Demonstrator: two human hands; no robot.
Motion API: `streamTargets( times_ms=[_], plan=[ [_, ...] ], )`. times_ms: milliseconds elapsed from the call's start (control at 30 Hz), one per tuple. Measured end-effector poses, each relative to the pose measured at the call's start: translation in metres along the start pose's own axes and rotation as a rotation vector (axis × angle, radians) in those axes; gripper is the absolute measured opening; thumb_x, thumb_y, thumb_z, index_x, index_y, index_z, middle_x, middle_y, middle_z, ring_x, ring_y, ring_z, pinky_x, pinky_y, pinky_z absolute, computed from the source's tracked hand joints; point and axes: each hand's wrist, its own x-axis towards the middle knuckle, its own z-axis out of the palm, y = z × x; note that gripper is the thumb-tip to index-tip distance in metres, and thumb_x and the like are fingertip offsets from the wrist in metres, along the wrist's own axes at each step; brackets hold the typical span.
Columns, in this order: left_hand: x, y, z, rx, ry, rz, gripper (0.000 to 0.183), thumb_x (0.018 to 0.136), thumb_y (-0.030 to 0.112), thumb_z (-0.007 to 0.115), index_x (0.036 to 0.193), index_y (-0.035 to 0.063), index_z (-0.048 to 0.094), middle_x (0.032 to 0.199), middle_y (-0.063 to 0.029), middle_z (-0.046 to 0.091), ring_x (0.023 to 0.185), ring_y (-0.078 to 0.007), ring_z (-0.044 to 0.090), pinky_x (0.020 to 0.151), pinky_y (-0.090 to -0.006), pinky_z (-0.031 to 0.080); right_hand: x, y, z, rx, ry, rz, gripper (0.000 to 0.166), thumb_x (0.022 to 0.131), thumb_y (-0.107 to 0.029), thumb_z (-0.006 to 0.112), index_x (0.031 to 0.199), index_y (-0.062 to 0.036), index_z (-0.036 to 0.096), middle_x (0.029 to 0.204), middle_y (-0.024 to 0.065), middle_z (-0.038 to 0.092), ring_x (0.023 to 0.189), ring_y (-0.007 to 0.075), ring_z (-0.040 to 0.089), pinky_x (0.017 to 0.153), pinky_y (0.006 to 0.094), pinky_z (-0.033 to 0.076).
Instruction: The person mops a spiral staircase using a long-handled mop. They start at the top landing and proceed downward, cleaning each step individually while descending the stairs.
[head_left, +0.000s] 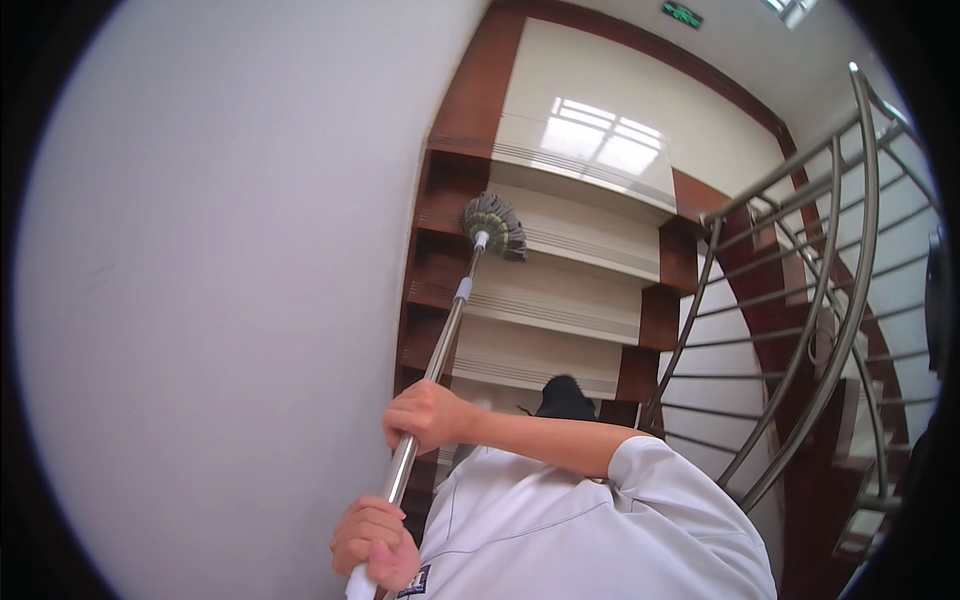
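Both my hands hold a mop by its metal pole (448, 337), which slants up and away along the left side of the stairs. My right hand (427, 416) is wrapped around the middle of the pole, its forearm crossing in front of my white shirt. Lower down, my left hand (375, 544) grips the pole near its white end grip (361, 585). At the far end, the grey strand mop head (495, 225) lies at a step, over the border between red-brown edging and cream tile. A pale collar (463, 289) sits on the pole below it.
A plain white wall (225, 300) runs close along the left. Cream stair treads (555, 300) have grooved edges. A metal railing (829, 247) curves along the right, with more stairs (795, 360) beyond. The tiled landing (600, 75) reflects a window. My dark shoe (566, 399) is on the stairs.
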Motion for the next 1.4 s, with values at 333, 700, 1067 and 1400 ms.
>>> streamTargets(
  times_ms=[333, 700, 1067, 1400],
  plan=[
    [-0.006, -0.014, 0.015, 0.15, -0.118, 0.044, 0.026, 0.075, 0.008, 0.054, 0.054, 0.0069, 0.039, 0.047, -0.0045, 0.044, 0.041, -0.016, 0.045, 0.048, -0.0337, 0.047, -0.004, 0.023, 0.017, 0.191, -0.056, -0.011, 0.017, 0.059, -0.009, 0.066, 0.061, -0.0099, 0.049, 0.051, 0.0029, 0.043, 0.048, 0.0221, 0.048, 0.044, 0.0344, 0.036],
    [-0.036, -0.05, 0.14, 0.305, -0.968, 0.044, 0.018, 0.063, -0.008, 0.063, 0.058, 0.0022, 0.049, 0.056, -0.0074, 0.053, 0.051, -0.0213, 0.055, 0.063, -0.0369, 0.055, -0.133, 0.044, -0.082, 0.059, 0.189, 0.332, 0.01, 0.056, -0.01, 0.059, 0.056, -0.0103, 0.049, 0.052, 0.0022, 0.049, 0.051, 0.0239, 0.049, 0.049, 0.0341, 0.038],
    [-0.131, 0.037, 0.334, 0.018, -1.446, 0.009, 0.017, 0.063, -0.005, 0.064, 0.057, -0.0003, 0.049, 0.059, -0.0078, 0.056, 0.058, -0.0252, 0.061, 0.067, -0.0359, 0.057, -0.308, -0.092, -0.252, -0.305, 0.674, 0.508, 0.013, 0.066, -0.015, 0.061, 0.057, -0.0097, 0.054, 0.051, 0.0078, 0.053, 0.049, 0.0293, 0.055, 0.048, 0.0384, 0.044],
    [-0.213, 0.005, 0.397, -0.194, -1.655, -0.053, 0.019, 0.073, -0.013, 0.056, 0.059, -0.0024, 0.047, 0.06, -0.009, 0.054, 0.063, -0.0227, 0.059, 0.083, -0.0415, 0.052, -0.43, -0.114, -0.304, -0.695, 0.942, 0.737, 0.012, 0.063, -0.013, 0.061, 0.056, -0.0102, 0.053, 0.053, 0.0062, 0.055, 0.053, 0.0294, 0.057, 0.052, 0.0369, 0.045]
  ],
)
